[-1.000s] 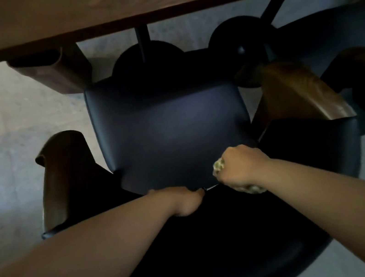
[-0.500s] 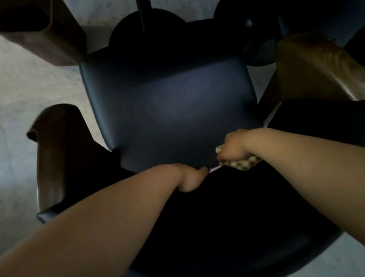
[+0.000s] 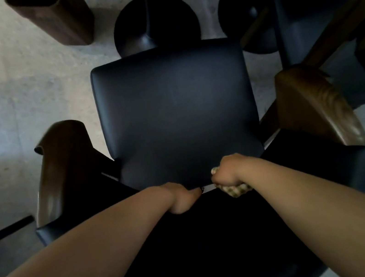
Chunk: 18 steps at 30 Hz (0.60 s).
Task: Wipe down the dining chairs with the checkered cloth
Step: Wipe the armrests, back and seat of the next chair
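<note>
nearest, at 6 o'clock, dark curved backrest point(image 3: 196, 257) under both forearms. just past it, left hand point(image 3: 181, 196) at the seat's rear edge, fingers curled, whether gripping cannot tell. at 1 o'clock of it, right hand point(image 3: 228, 174) fisted round the bunched checkered cloth point(image 3: 234, 190), touching the chair seat point(image 3: 177, 115) rear edge. wooden armrests at 9 point(image 3: 61, 168) and 3 o'clock point(image 3: 317, 111). farthest, 12 o'clock, round black bases point(image 3: 154, 19) on grey floor point(image 3: 0, 96)

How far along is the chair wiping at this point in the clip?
Nothing shows as finished; no surface looks visibly wiped. In hand: the right hand grips the checkered cloth at the crease where the seat meets the backrest, while the left hand presses into that same gap. Left: the wooden armrests and the neighbouring chair at upper right.
</note>
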{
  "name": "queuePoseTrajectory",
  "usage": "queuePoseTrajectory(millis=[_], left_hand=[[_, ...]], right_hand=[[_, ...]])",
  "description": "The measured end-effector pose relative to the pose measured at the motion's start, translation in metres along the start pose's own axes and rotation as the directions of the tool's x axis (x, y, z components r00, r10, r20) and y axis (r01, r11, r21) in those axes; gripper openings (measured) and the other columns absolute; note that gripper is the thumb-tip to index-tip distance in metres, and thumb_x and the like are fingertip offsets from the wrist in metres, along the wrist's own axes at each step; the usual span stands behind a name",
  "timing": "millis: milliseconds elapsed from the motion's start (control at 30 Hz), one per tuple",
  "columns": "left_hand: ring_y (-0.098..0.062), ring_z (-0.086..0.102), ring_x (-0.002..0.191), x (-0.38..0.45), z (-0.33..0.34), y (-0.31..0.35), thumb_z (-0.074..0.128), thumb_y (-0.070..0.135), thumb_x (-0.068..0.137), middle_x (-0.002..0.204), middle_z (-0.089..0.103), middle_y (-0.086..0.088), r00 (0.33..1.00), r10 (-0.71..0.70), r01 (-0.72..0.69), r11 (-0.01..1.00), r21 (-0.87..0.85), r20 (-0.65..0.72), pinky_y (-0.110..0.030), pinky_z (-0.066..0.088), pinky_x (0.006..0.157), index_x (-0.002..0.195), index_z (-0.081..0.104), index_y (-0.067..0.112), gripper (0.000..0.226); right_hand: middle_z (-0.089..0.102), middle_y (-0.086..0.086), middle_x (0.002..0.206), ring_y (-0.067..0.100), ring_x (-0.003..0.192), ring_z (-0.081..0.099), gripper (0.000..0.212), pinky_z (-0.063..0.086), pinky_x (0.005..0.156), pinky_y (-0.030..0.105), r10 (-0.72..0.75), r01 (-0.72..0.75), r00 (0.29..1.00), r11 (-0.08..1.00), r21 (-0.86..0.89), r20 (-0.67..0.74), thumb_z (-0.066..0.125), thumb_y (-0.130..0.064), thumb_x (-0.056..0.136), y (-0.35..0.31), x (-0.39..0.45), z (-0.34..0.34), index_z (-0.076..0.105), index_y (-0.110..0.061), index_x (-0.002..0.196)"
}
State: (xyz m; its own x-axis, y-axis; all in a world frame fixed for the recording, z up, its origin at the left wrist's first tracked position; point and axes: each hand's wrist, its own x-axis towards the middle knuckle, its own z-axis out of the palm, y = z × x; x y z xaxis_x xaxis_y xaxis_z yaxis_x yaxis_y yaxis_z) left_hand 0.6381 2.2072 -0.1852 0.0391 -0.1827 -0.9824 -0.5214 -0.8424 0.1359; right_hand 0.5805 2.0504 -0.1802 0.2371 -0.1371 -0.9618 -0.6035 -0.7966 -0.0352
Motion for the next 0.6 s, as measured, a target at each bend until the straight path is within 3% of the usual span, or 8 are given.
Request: queuePoseTrajectory(millis=[233, 333, 400, 467, 533, 600], left_hand=[[-0.032, 0.045, 0.133, 0.011, 0.026, 0.002, 0.018, 0.069, 0.093, 0.146, 0.046, -0.018, 1.0, -0.011, 0.011, 1.0, -0.01, -0.01, -0.033, 0.036, 0.107, 0.141, 0.049, 0.009, 0.082], [-0.031, 0.046, 0.132, 0.009, 0.024, -0.001, 0.022, 0.068, 0.094, 0.145, 0.048, -0.017, 1.0, -0.01, 0.01, 0.999, -0.037, 0.015, -0.033, 0.037, 0.106, 0.138, 0.051, 0.008, 0.08], [-0.03, 0.053, 0.124, 0.005, 0.017, -0.005, 0.032, 0.06, 0.097, 0.138, 0.054, -0.017, 1.0, 0.017, -0.016, 0.998, -0.068, 0.007, -0.032, 0.041, 0.099, 0.13, 0.057, 0.007, 0.068], [-0.026, 0.06, 0.112, 0.001, 0.003, -0.008, 0.046, 0.042, 0.098, 0.123, 0.064, -0.012, 0.989, 0.082, -0.103, 0.977, -0.185, -0.122, -0.03, 0.046, 0.091, 0.115, 0.066, 0.007, 0.044], [-0.021, 0.064, 0.099, -0.003, -0.018, -0.008, 0.052, 0.03, 0.096, 0.103, 0.071, -0.004, 0.941, 0.096, -0.238, 0.868, -0.436, -0.323, -0.028, 0.048, 0.08, 0.105, 0.069, 0.011, 0.027], [-0.014, 0.066, 0.091, -0.011, -0.046, -0.005, 0.051, 0.029, 0.098, 0.092, 0.071, 0.005, 0.924, 0.075, -0.351, 0.555, -0.754, -0.375, -0.024, 0.047, 0.07, 0.109, 0.064, 0.016, 0.021]], right_hand=[[0.054, 0.003, 0.091, 0.021, 0.077, 0.054, 0.034, 0.044, 0.072, 0.03, 0.002, -0.002, 1.0, 1.0, 0.015, 0.021, 0.047, -0.05, 0.081, 0.011, 0.0, 0.023, 0.056, -0.019, 0.091], [0.058, 0.004, 0.091, 0.021, 0.076, 0.057, 0.039, 0.045, 0.064, 0.027, 0.004, 0.002, 1.0, 0.975, 0.22, -0.028, 0.051, -0.052, 0.08, 0.012, -0.005, 0.012, 0.06, -0.015, 0.089], [0.059, 0.003, 0.096, 0.021, 0.083, 0.059, 0.045, 0.04, 0.062, 0.028, -0.007, 0.065, 0.993, 0.855, 0.515, -0.115, 0.051, -0.055, 0.08, 0.008, -0.011, -0.004, 0.065, -0.017, 0.1], [0.061, 0.002, 0.097, 0.016, 0.087, 0.061, 0.033, 0.041, 0.067, 0.028, -0.042, 0.213, 0.97, 0.611, 0.763, -0.238, 0.055, -0.051, 0.079, 0.004, -0.021, -0.022, 0.071, -0.024, 0.091], [0.059, 0.0, 0.091, 0.008, 0.079, 0.061, 0.018, 0.042, 0.068, 0.027, -0.051, 0.39, 0.908, 0.46, 0.798, -0.415, 0.061, -0.042, 0.079, 0.002, -0.032, -0.039, 0.07, -0.034, 0.065], [0.061, -0.006, 0.095, 0.005, 0.084, 0.063, 0.015, 0.044, 0.069, 0.022, -0.038, 0.483, 0.864, 0.348, 0.804, -0.502, 0.066, -0.033, 0.08, 0.005, -0.039, -0.052, 0.068, -0.04, 0.067]])
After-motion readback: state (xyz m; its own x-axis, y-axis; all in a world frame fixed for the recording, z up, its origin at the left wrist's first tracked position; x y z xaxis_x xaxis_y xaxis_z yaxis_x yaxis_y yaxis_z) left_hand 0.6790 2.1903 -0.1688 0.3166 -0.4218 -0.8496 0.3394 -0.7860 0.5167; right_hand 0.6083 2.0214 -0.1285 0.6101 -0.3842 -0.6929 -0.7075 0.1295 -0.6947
